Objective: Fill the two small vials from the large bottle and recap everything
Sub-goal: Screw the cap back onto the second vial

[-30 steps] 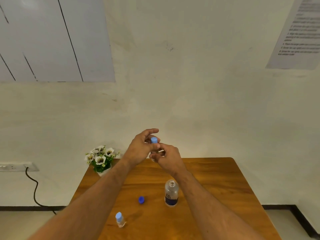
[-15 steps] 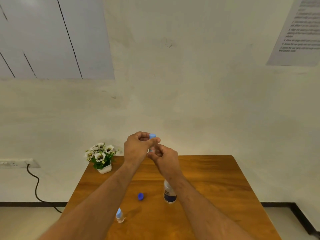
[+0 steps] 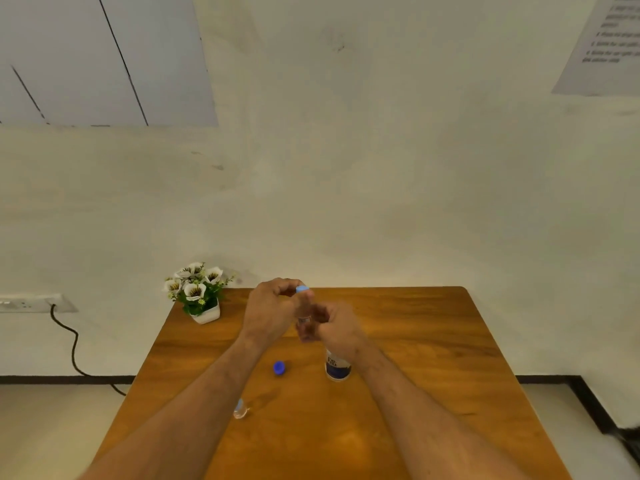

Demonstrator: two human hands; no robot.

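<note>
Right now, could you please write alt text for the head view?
Above a wooden table, the left hand pinches a light-blue cap on a vial held by the right hand. Below stand a bottle, a loose blue cap and a capped vial.

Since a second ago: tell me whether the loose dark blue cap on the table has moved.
No. The dark blue cap lies in the same spot on the table, left of the large bottle; only the camera shifted.

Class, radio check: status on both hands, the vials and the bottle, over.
Left hand pinches light-blue cap; right hand grips held vial. Second vial capped on table. Bottle upright; its blue cap lies loose. Nothing in the way.
</note>
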